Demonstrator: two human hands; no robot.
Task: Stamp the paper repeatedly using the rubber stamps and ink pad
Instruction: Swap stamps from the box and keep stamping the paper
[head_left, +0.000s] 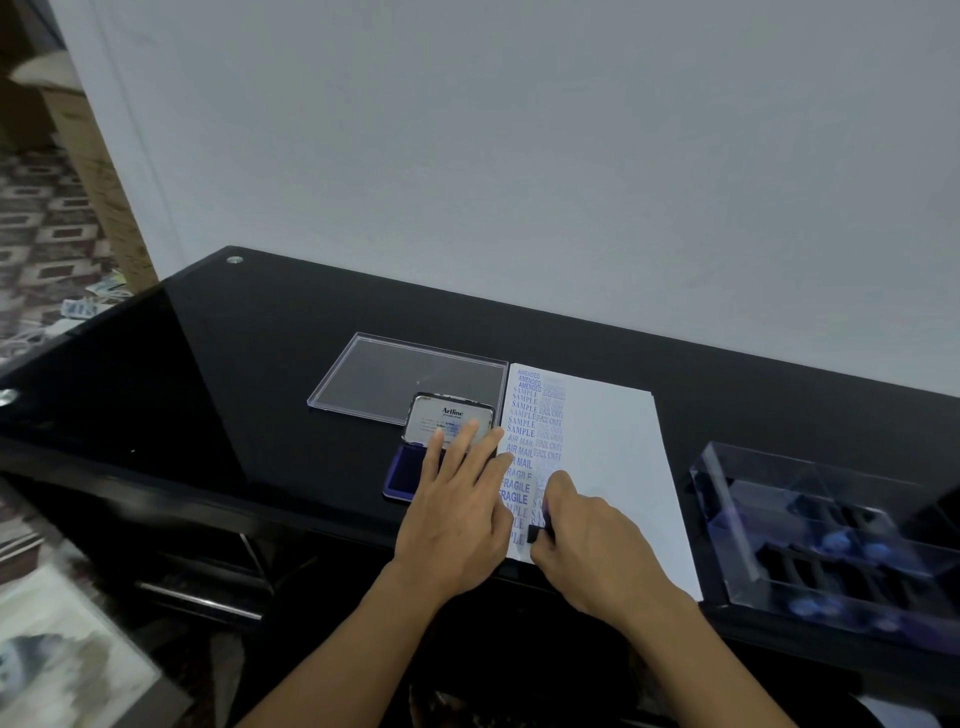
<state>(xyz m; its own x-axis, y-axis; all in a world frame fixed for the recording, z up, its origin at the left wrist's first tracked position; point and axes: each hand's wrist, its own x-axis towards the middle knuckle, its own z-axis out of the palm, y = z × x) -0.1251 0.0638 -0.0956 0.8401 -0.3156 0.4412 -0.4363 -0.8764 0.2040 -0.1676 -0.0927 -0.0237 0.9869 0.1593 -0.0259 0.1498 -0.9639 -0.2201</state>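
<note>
Two forearms reach in from 6 o'clock over the black worktop (249, 364). The left grip (457, 519) lies flat, fingers straight and spread across the open ink pad (408, 467) and the edge of the paper (608, 467). The right grip (587, 540) curls round a small black rubber stamp (535, 534), low on the sheet's 7 o'clock corner. Blue columns read AMENDED, SAMPLE, AIR MAIL, FRAGILE, FAX OUT; the pad lies just at the paper's 9 o'clock
</note>
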